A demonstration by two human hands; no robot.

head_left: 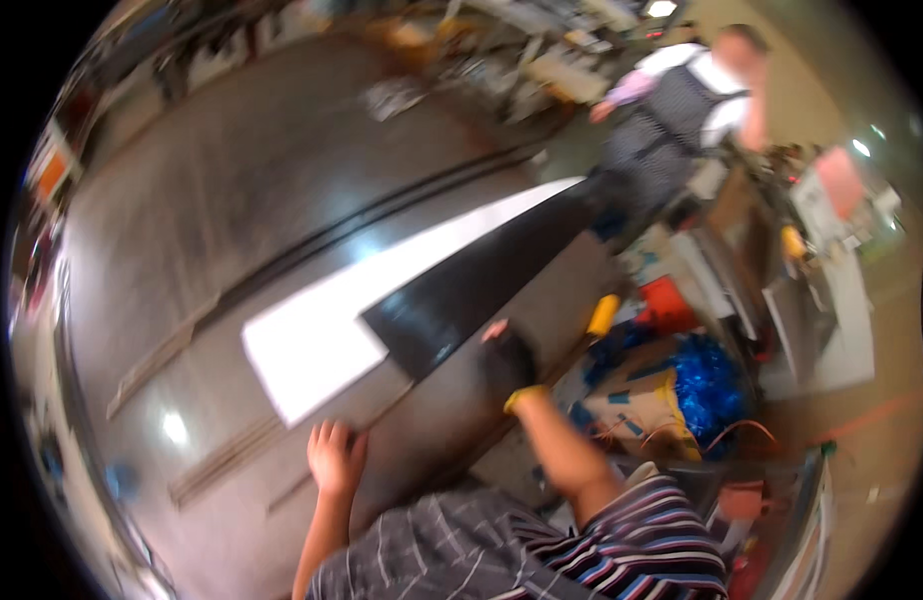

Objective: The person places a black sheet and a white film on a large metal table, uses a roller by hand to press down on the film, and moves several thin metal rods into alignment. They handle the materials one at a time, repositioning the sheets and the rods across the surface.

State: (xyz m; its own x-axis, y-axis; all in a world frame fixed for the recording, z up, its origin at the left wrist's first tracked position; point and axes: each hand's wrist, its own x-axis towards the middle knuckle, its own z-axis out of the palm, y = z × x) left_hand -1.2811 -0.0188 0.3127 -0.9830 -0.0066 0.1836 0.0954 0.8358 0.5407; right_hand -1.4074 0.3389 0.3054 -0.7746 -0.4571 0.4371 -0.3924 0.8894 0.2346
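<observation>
A long white sheet [317,345] lies slantwise across a large dark metal table [232,180]. Partly over it is a long black strip [462,300], running away to the far right. My bare left hand [336,456] rests by the near corner of the white sheet, fingers stretched and thumb apart, with nothing seen in it. Beside the near edge of the black strip is my right hand [509,362], in a dark glove with a yellow cuff and a bare fingertip showing. Motion blur hides its other fingers, so its grip is unclear.
Thin flat bars [227,460] lie on the table's left part, and a long dark rail [362,215] crosses it. A person [672,110] in dark overalls stands at the far right. Along the right side are a cardboard box [637,405], blue shiny plastic [710,390] and leaning panels [817,320].
</observation>
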